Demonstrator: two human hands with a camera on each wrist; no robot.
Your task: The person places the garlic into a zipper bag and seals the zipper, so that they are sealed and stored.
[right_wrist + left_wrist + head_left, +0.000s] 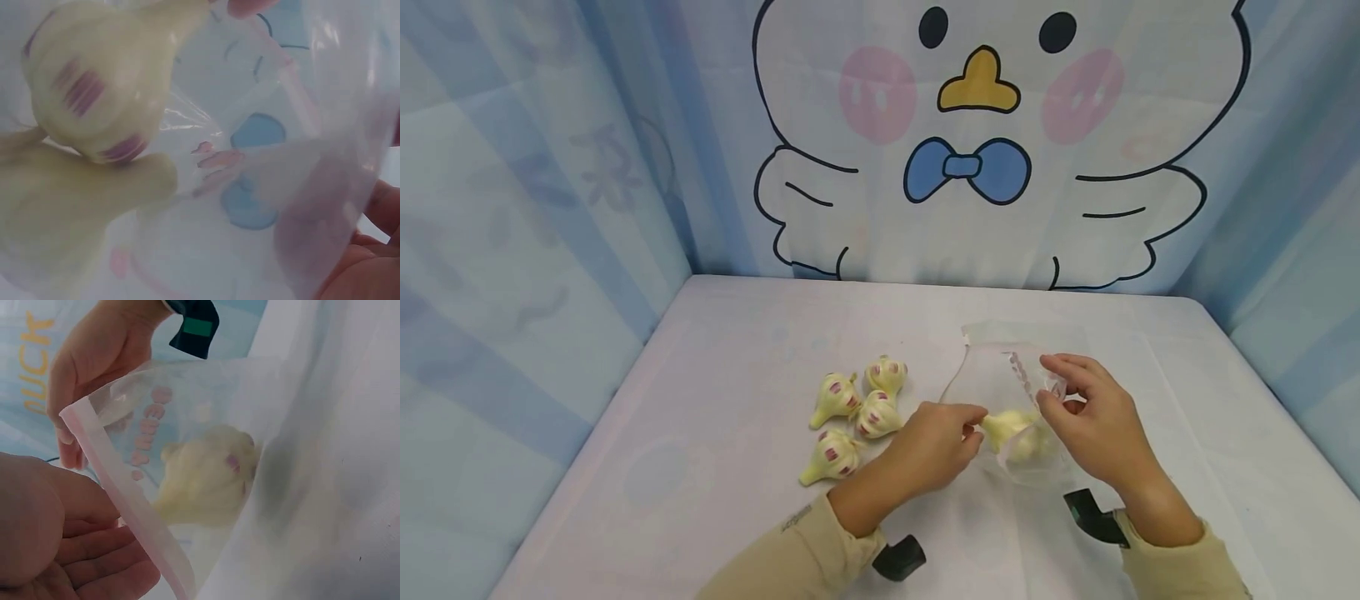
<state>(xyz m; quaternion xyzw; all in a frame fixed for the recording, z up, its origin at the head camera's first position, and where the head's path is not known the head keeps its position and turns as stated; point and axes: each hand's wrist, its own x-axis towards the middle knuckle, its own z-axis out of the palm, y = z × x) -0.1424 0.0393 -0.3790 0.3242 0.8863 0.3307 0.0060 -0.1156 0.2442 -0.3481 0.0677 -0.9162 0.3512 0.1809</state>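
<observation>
1. Clear plastic bag with a pale pink mouth strip (988,367) sat between the hands, on the white-covered table (737,333).
2. Left hand (936,446): pinched the bag's mouth edge.
3. Right hand (1097,421): thumb and fingers gripped a crumpled fold of film on the other side.
4. Why: two-sided hold probably kept the limp film spread; one hand likely would've let it sag.
5. Pale cream garlic bulbs with purple patches (94,81) were in the bag; right wrist view showed two, apparently both inside.
6. Four loose bulbs (837,393) clustered left of the left hand, within easy reach, I'd guess.
7. Writing: orange letters (37,362) on the pale blue backdrop (880,225) read "UCK", first letter unclear. Pink lettering (150,431) on the bag: couldn't read reliably. Small dark print (796,518) on the beige left sleeve (790,554): illegible. No brand identifiable.
</observation>
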